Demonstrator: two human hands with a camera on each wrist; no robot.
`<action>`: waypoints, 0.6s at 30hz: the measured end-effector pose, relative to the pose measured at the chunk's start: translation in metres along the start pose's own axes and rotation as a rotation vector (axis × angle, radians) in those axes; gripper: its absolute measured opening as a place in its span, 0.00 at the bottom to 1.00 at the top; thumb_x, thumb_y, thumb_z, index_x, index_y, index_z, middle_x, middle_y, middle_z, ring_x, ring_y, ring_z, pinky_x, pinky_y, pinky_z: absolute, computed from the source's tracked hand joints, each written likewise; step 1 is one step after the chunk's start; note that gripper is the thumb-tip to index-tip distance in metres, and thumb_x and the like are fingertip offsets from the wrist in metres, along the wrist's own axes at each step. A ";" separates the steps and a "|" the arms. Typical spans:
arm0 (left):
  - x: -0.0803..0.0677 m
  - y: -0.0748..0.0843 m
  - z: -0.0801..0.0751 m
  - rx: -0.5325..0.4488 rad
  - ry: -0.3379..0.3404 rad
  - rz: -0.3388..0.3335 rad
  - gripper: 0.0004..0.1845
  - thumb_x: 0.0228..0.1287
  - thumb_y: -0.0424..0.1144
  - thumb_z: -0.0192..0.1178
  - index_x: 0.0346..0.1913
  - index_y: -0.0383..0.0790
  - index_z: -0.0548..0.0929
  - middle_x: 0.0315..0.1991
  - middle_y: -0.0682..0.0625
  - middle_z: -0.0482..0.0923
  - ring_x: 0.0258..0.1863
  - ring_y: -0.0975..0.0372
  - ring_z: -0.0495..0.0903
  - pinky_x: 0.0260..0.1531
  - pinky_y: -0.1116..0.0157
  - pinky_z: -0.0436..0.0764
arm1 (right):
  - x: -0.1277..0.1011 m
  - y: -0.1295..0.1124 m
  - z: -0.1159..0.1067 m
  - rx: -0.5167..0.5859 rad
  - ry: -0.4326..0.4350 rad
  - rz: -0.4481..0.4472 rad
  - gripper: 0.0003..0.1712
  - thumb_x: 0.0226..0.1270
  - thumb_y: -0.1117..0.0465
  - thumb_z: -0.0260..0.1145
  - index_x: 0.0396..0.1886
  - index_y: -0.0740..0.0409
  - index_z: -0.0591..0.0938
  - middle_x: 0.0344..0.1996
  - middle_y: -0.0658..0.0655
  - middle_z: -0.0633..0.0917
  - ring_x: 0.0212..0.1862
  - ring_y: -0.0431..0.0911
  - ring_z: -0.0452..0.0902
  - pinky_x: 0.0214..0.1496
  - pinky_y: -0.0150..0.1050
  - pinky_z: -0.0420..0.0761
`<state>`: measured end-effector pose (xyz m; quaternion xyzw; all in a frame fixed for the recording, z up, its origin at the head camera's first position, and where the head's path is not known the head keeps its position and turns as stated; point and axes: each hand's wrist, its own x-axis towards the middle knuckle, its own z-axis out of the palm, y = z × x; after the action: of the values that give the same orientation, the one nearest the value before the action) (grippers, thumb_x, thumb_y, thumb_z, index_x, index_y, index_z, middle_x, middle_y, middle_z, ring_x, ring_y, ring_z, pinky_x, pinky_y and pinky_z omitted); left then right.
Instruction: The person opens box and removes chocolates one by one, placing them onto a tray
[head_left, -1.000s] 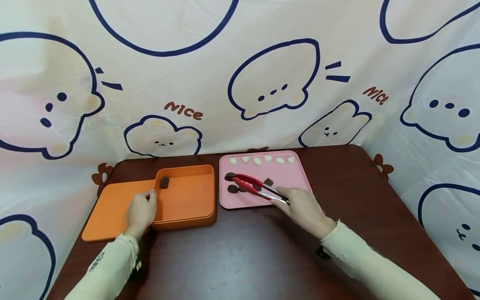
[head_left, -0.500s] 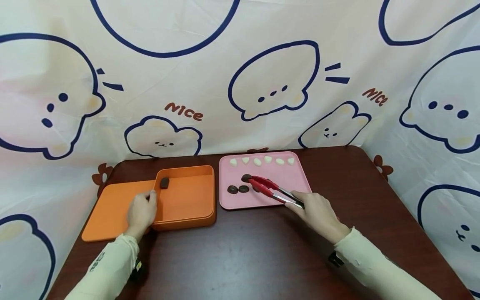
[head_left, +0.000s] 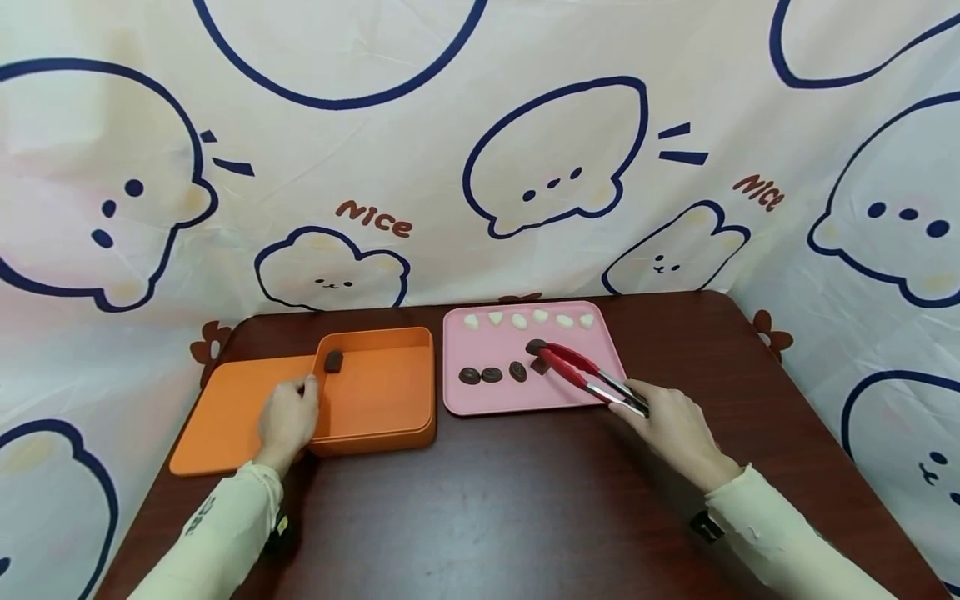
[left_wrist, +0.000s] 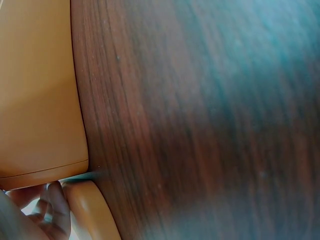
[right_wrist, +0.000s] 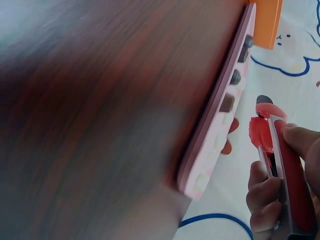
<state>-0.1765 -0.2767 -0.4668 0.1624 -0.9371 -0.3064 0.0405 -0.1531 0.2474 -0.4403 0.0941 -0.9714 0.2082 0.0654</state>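
Gripping red tongs (head_left: 581, 372), the right hand (head_left: 675, 429) should keep the chocolate piece (head_left: 536, 347) squeezed level; left hand (head_left: 288, 419) clasps the orange box (head_left: 378, 392) wall.

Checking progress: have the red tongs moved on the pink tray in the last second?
Yes. The red tongs moved rightward across the pink tray, carrying a dark chocolate piece.

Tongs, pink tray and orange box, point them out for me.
tongs (head_left: 573, 363), head view, red upper arm
pink tray (head_left: 525, 398), head view, bare near part
orange box (head_left: 375, 437), head view, front wall
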 end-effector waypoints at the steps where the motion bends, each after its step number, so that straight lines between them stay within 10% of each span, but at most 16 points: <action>1: 0.000 0.000 0.000 -0.002 0.002 0.001 0.30 0.81 0.55 0.34 0.20 0.43 0.71 0.14 0.50 0.66 0.16 0.56 0.68 0.18 0.62 0.64 | -0.001 0.003 -0.001 -0.002 0.001 0.005 0.23 0.66 0.49 0.72 0.53 0.59 0.84 0.23 0.50 0.81 0.23 0.42 0.69 0.25 0.37 0.68; 18: 0.001 0.001 0.000 -0.009 0.010 0.002 0.31 0.80 0.54 0.35 0.21 0.42 0.74 0.16 0.50 0.69 0.17 0.55 0.69 0.19 0.62 0.65 | 0.000 0.026 -0.008 -0.059 0.009 0.026 0.21 0.66 0.48 0.71 0.50 0.57 0.82 0.24 0.52 0.80 0.24 0.45 0.69 0.23 0.39 0.67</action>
<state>-0.1777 -0.2760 -0.4664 0.1626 -0.9356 -0.3098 0.0461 -0.1577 0.2736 -0.4433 0.0784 -0.9780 0.1805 0.0696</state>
